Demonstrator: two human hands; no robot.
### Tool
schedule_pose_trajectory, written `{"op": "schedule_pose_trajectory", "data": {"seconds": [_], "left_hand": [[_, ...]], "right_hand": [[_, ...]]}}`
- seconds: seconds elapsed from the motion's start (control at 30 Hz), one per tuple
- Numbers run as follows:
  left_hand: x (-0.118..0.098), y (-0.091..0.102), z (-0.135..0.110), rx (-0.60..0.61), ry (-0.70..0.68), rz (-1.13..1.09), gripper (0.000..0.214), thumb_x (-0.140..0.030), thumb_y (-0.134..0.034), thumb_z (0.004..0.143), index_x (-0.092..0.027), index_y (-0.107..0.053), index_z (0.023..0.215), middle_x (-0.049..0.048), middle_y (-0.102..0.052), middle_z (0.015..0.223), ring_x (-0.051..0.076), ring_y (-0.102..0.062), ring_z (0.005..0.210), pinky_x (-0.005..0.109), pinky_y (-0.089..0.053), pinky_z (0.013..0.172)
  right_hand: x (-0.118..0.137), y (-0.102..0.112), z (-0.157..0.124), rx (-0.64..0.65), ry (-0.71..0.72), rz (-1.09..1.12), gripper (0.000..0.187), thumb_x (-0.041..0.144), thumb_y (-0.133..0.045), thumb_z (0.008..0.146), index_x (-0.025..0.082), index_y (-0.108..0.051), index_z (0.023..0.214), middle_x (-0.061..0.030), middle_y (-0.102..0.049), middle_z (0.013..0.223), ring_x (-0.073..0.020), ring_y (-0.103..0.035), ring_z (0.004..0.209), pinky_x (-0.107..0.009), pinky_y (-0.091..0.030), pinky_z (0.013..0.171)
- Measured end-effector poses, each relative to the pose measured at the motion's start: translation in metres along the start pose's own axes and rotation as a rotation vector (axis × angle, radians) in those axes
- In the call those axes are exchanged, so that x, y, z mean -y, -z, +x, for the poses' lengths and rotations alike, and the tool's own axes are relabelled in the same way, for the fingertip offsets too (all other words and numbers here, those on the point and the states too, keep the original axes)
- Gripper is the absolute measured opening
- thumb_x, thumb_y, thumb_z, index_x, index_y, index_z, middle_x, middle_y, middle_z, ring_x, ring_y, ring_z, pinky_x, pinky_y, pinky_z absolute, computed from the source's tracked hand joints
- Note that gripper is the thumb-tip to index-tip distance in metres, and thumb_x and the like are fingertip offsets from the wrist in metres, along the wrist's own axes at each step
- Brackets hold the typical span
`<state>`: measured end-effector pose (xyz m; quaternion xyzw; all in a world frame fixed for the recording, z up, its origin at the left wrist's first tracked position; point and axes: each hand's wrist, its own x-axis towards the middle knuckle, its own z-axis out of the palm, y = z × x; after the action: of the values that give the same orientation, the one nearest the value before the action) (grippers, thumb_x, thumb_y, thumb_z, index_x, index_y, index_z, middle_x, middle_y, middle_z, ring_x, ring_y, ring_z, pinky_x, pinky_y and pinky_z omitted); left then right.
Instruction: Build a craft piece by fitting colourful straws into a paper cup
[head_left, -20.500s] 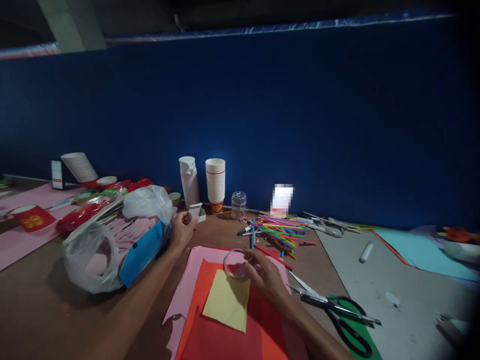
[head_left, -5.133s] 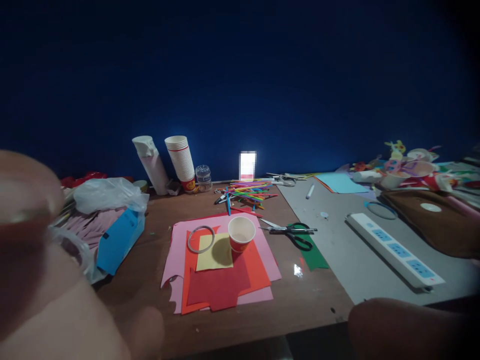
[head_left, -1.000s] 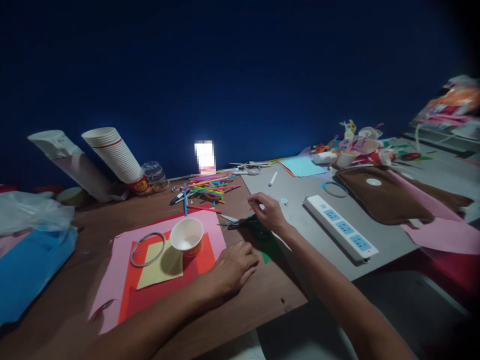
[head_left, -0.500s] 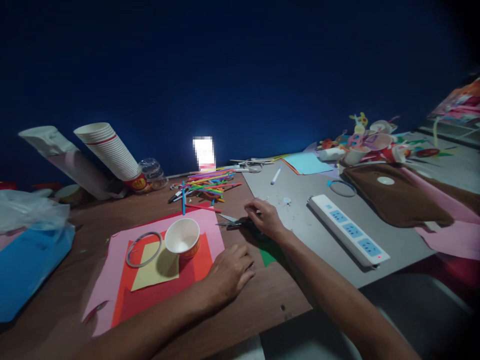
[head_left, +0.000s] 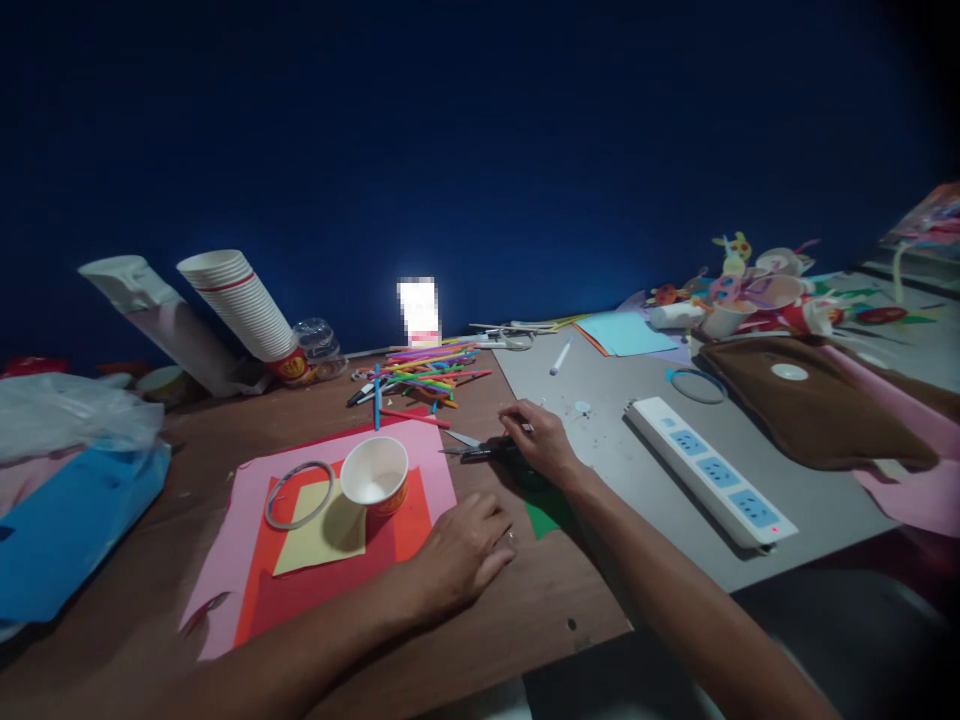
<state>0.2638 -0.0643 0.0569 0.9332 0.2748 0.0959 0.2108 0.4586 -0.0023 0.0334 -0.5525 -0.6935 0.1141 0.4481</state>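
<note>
Both arms are bare from the wrist up to where they leave the view: the left forearm point(head_left: 300, 640) and the right forearm point(head_left: 675, 590) are lean and taper toward the wrists, with no sleeve or cuff on either. The left hand point(head_left: 465, 555) and right hand point(head_left: 541, 442) are bare too, with short fingernails where the dim light shows them. A tiny bright speck on the left hand's fingers point(head_left: 510, 535) may be a ring, though it is too small to tell. A pale patch of fabric point(head_left: 487, 700) at the lower edge may be clothing; the view does not settle it.
</note>
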Motion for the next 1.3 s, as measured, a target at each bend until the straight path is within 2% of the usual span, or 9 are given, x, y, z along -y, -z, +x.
{"op": "schedule_pose_trajectory", "data": {"seconds": [0.27,0.57,0.67,0.77,0.83,0.93,1.07,1.17,1.3], "left_hand": [[0.0,0.008,0.001,-0.074,-0.027,-0.153,0.022,-0.023,-0.044,0.085,-0.015,-0.061,0.072,0.0047,-0.057,0.078,0.013,-0.051,0.074,0.023,-0.04,0.065],[-0.031,0.075,-0.019,-0.131,-0.227,-0.3,0.021,-0.02,-0.044,0.084,-0.015,-0.062,0.076,0.0044,-0.062,0.074,0.011,-0.054,0.07,0.022,-0.041,0.065],[-0.021,0.097,-0.037,-0.259,-0.178,-0.362,0.022,-0.023,-0.044,0.084,-0.014,-0.062,0.074,0.0044,-0.061,0.072,0.012,-0.054,0.069,0.023,-0.042,0.066],[0.001,0.114,-0.047,-0.449,0.118,-0.41,0.023,-0.029,-0.047,0.082,-0.015,-0.061,0.072,0.0021,-0.06,0.07,0.012,-0.053,0.066,0.023,-0.043,0.062],[0.015,0.119,-0.048,-0.547,0.253,-0.445,0.021,-0.034,-0.053,0.078,-0.016,-0.062,0.084,0.0014,-0.061,0.077,0.012,-0.054,0.069,0.022,-0.044,0.062],[0.027,0.122,-0.049,-0.592,0.271,-0.518,0.031,-0.036,-0.059,0.073,-0.016,-0.061,0.097,0.0023,-0.062,0.084,0.013,-0.056,0.072,0.022,-0.045,0.063],[0.037,0.125,-0.062,-0.685,0.29,-0.56,0.019,-0.03,-0.053,0.076,-0.014,-0.062,0.081,0.0016,-0.061,0.073,0.011,-0.055,0.064,0.021,-0.045,0.06],[0.057,0.129,-0.08,-0.694,0.349,-0.561,0.022,-0.033,-0.05,0.078,-0.014,-0.061,0.076,-0.0002,-0.058,0.063,0.01,-0.053,0.058,0.02,-0.045,0.055],[0.105,0.125,-0.103,-0.666,0.452,-0.498,0.027,-0.035,-0.045,0.079,-0.014,-0.06,0.072,-0.0008,-0.055,0.057,0.01,-0.05,0.054,0.02,-0.043,0.054]], "right_hand": [[-0.002,0.004,0.006,-0.044,-0.144,0.127,0.022,0.034,-0.048,0.082,0.017,-0.062,0.083,-0.0014,-0.064,0.072,-0.0158,-0.059,0.068,-0.026,-0.045,0.065],[0.013,0.025,0.011,-0.201,-0.199,0.203,0.02,0.033,-0.052,0.078,0.016,-0.061,0.08,-0.0007,-0.061,0.064,-0.0148,-0.058,0.061,-0.028,-0.044,0.064],[0.04,0.031,0.015,-0.217,-0.198,0.298,0.019,0.034,-0.055,0.077,0.016,-0.06,0.078,-0.0012,-0.061,0.063,-0.0143,-0.058,0.059,-0.027,-0.045,0.062],[0.079,0.026,0.022,-0.14,-0.133,0.379,0.019,0.034,-0.056,0.078,0.016,-0.059,0.076,-0.0015,-0.061,0.063,-0.0139,-0.058,0.058,-0.026,-0.046,0.06],[0.109,0.014,0.028,-0.057,-0.076,0.43,0.018,0.033,-0.056,0.078,0.016,-0.059,0.076,-0.0017,-0.062,0.064,-0.0136,-0.058,0.059,-0.026,-0.046,0.06],[0.15,-0.013,0.035,0.055,-0.001,0.496,0.014,0.031,-0.056,0.079,0.017,-0.059,0.076,-0.0008,-0.061,0.066,-0.0129,-0.057,0.06,-0.024,-0.046,0.058],[0.184,-0.044,0.041,0.098,0.086,0.485,0.013,0.028,-0.055,0.079,0.017,-0.061,0.073,-0.0007,-0.061,0.066,-0.012,-0.056,0.061,-0.023,-0.046,0.059],[0.175,-0.045,0.04,0.15,0.088,0.498,0.02,0.033,-0.051,0.082,0.018,-0.065,0.084,-0.0026,-0.065,0.075,-0.0133,-0.059,0.063,-0.025,-0.048,0.06],[0.11,-0.014,0.028,0.133,-0.005,0.188,0.029,0.038,-0.047,0.084,0.019,-0.065,0.096,-0.0051,-0.068,0.081,-0.0173,-0.062,0.069,-0.029,-0.048,0.064]]}}
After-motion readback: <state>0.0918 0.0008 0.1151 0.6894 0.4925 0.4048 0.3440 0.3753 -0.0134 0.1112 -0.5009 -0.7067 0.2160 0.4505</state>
